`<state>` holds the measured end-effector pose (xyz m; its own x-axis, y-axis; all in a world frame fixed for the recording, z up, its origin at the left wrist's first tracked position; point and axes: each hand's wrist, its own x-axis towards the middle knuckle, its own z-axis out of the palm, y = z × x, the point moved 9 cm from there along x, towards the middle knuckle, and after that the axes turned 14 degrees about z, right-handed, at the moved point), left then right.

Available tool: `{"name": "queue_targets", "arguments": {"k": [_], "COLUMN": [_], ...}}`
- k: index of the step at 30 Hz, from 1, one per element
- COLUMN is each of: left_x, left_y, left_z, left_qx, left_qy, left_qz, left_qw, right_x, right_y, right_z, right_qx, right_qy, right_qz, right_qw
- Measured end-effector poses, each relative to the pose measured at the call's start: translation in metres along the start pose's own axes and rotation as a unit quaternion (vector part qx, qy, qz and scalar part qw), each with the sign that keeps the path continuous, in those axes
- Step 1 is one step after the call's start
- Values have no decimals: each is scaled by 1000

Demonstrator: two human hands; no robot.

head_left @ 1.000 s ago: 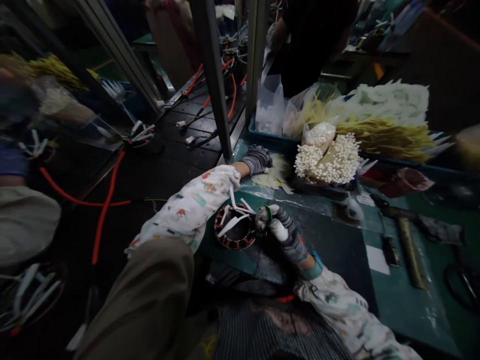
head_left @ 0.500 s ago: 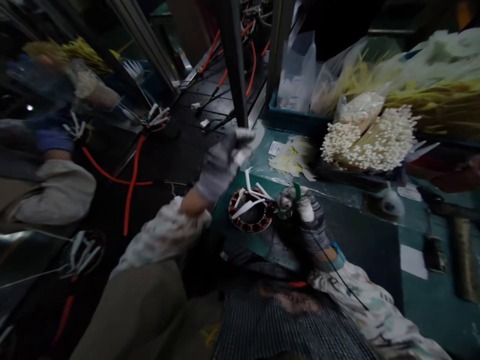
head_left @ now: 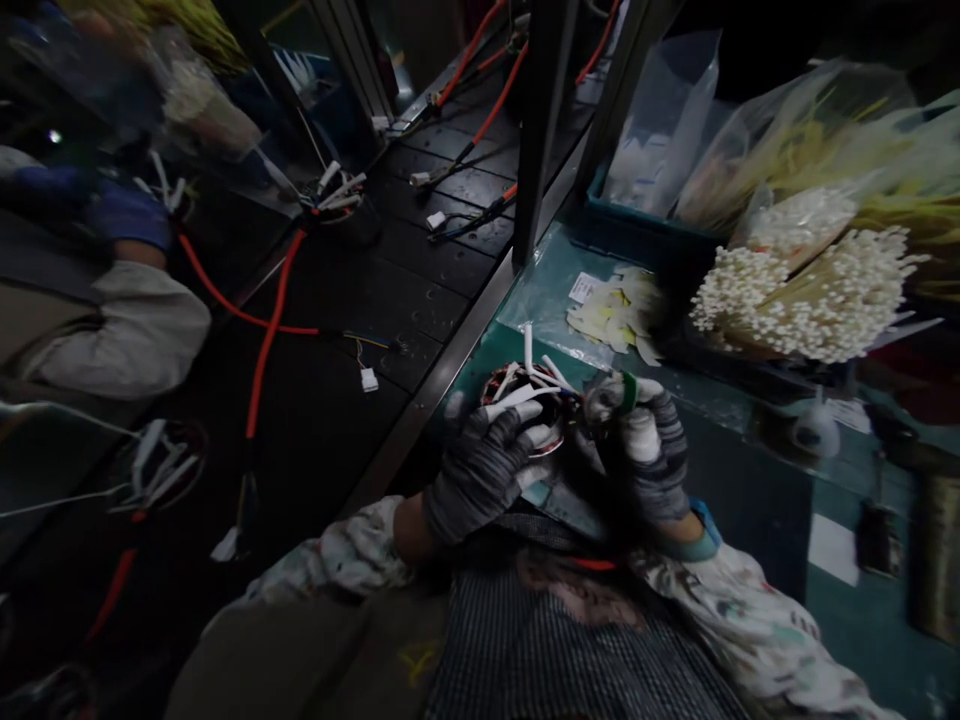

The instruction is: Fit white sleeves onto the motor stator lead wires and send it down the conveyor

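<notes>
A dark belt conveyor [head_left: 420, 270] runs along the left of both hands, and a teal-topped workbench [head_left: 847, 640] lies under and to the right of them, probably placed so that supplies sit within easy reach. Beyond the hands stands a blue plastic crate [head_left: 622, 225] with clear bags in it, and further right lies a sheaf of white-tipped wire leads [head_left: 795, 300]. Pale yellow paper slips [head_left: 611, 320] lie just past the fingertips. Between the hands, a wound motor stator [head_left: 521, 395] lies flat, white strips standing up from it. The left hand [head_left: 480, 470], in a grey knit glove, is open, its fingers spread across the stator — apparently to steady it. The right hand [head_left: 645, 450], also gloved, with white tape [head_left: 641, 435] around one finger, is bunched at the stator's rim — whether it has hold of anything is too dark to tell.
</notes>
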<state>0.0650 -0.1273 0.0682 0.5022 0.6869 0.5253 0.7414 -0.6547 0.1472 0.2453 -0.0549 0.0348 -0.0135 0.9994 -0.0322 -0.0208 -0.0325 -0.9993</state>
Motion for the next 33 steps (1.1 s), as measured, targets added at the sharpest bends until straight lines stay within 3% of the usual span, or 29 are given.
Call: {"name": "queue_targets", "arguments": {"k": [3, 6, 9, 12, 14, 16, 19, 21, 22, 24, 26, 27, 31, 33], "left_x": [-23, -38, -38, -33, -31, -32, -38, -33, -28, -19, -15, -16, -22, -26], "left_y": [3, 5, 9, 6, -8, -33, -84, -105, -108, -95, -78, -72, -61, -59], "left_z": [4, 14, 10, -8, -20, -28, -25, -5, 10, 39, 50, 51, 39, 35], "left_qx": [38, 50, 36, -39, -130, -229, -296, -339, -389, -518, -603, -613, -550, -540], "left_qy": [42, 41, 57, 90, 114, 150, 190, 129, 72, -40, -87, -89, -74, -67], "left_qz": [-11, -4, 71, 138, 126, 51, -129, -212, -235, -239, -223, -214, -121, -89], "left_qw": [998, 998, 995, 986, 977, 961, 927, 907, 888, 820, 761, 756, 823, 834], "right_x": [-13, -25, -33, -41, -44, -42, -37, -33, -32, -37, -50, -59, -86, -90], "right_y": [-17, -38, -49, -50, -46, -42, -40, -38, -37, -36, -34, -34, -30, -30], "right_z": [10, 31, 55, 77, 88, 94, 98, 97, 96, 92, 86, 83, 75, 74], "right_qx": [-72, -203, -338, -479, -545, -568, -546, -529, -521, -505, -494, -491, -485, -486], "right_qy": [-27, -80, -126, -140, -157, -184, -224, -232, -231, -213, -183, -164, -111, -113], "right_qz": [-98, -216, -302, -375, -392, -388, -383, -371, -363, -351, -343, -337, -306, -295], "right_qw": [992, 952, 882, 781, 724, 702, 710, 727, 737, 759, 778, 786, 811, 815]}}
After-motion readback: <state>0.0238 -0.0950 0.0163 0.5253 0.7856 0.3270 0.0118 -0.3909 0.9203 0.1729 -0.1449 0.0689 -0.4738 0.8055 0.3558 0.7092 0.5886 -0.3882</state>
